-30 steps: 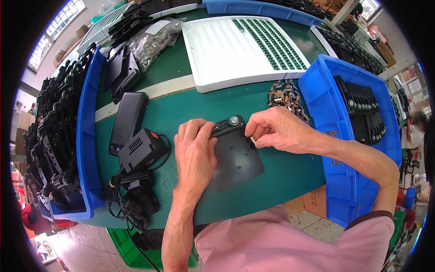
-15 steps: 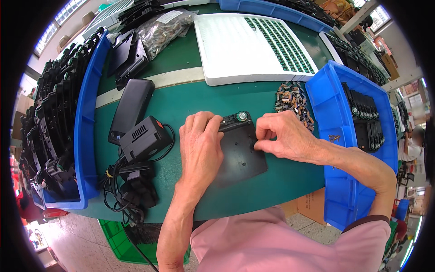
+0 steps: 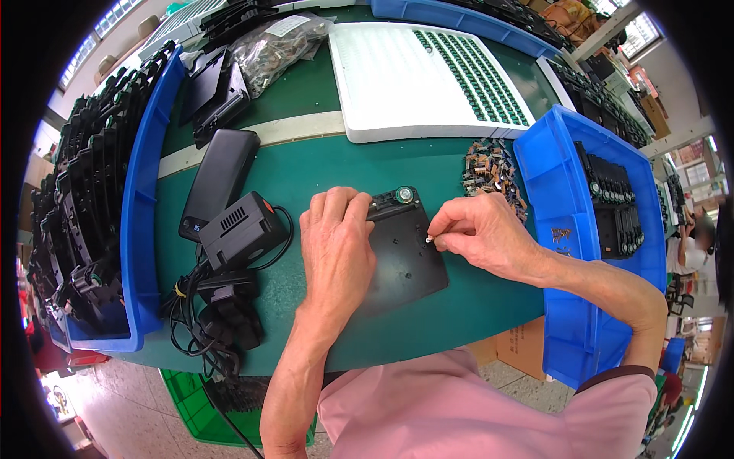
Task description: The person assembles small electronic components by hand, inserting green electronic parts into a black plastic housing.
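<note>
Seemingly midway: R hand (image 3: 483, 233) pinches tiny pale pc. (image 3: 430, 239) by black plastic housing (image 3: 404, 264) (L hand (image 3: 335, 241) clasping it); loose pcs. (image 3: 493, 170) left.

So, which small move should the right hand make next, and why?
Probably bring the small part down onto the plate, near its right edge: the right hand pinches the part there, and the left hand lies on the plate's other side, seemingly steadying it.
</note>
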